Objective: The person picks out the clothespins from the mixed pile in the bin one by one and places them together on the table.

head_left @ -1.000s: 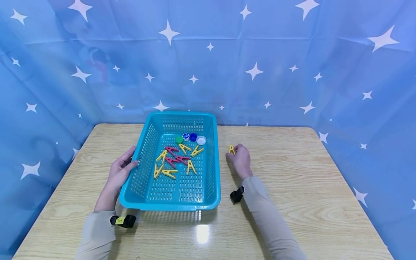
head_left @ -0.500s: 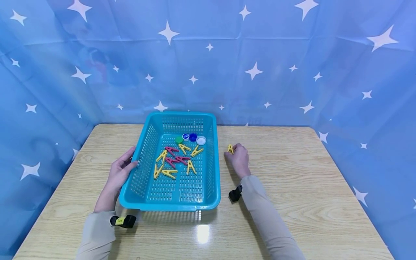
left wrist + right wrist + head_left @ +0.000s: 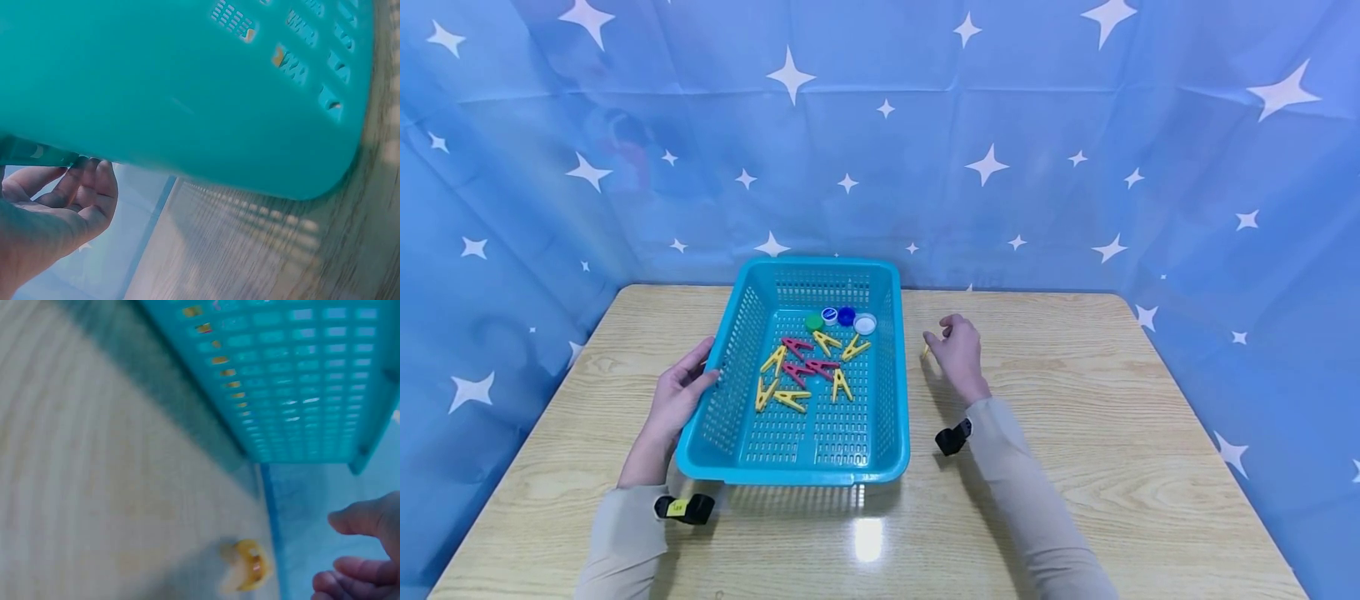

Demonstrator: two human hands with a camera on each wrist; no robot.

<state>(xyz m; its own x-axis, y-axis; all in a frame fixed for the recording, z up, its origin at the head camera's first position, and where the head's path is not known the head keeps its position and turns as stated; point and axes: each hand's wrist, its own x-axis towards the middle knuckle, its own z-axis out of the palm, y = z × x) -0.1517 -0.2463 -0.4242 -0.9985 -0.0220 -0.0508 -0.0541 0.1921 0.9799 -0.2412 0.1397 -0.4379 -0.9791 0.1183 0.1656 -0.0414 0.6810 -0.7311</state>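
Observation:
My left hand (image 3: 673, 400) holds the left rim of a turquoise plastic basket (image 3: 790, 477); in the left wrist view its fingers curl at the basket's edge. Inside the basket lie several yellow clothespins (image 3: 842, 385) and red clothespins (image 3: 822, 367). To the right of the basket, my right hand (image 3: 958, 350) hovers over the table with thumb and fingers apart, holding nothing. Below it a yellow clothespin (image 3: 251, 565) rests on the tabletop, apart from the fingers in the right wrist view. The head view shows only a sliver of it, the rest hidden by the hand.
Toward the basket's far end sit a green cap (image 3: 814, 322), a blue cap (image 3: 846, 316), a white cap (image 3: 865, 324) and a small blue-and-white cap (image 3: 829, 316). The wooden table (image 3: 1075, 400) ends at a blue star-patterned curtain (image 3: 1037, 208).
My right hand has let go of the yellow clothespin, spread its fingers and lifted slightly. The clothespin stays on the table right of the basket. My left hand and the basket have not moved.

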